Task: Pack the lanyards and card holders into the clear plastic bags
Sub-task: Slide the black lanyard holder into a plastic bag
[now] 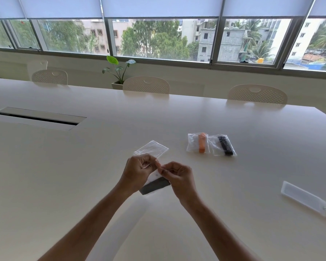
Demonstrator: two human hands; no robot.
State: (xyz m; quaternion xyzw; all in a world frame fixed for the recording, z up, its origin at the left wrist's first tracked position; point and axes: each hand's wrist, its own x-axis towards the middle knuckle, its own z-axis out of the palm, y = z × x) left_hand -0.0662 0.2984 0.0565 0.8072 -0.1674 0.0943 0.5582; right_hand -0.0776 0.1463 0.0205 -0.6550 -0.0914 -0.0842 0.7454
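Pinching an empty clear bag (pixel 151 149) open with both hands (pixel 139 169) (pixel 177 174), you have two bags (pixel 211 145) packed; a card holder (pixel 302 197) waits near the table's right edge.

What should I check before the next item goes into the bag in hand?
1. Bag held by both hands: ok. The left hand and right hand both pinch the clear bag at its near edge.
2. Bag mouth open: cannot tell, fingers cover it.
3. Bag empty: ok, nothing shows through it.
4. Next item within reach: ok, a dark folded lanyard lies on the table just under the hands.
5. Earlier bags out of the way: ok. The orange lanyard bag and black lanyard bag lie apart to the right.
6. Card holder packed: not ok, it lies loose at the far right.
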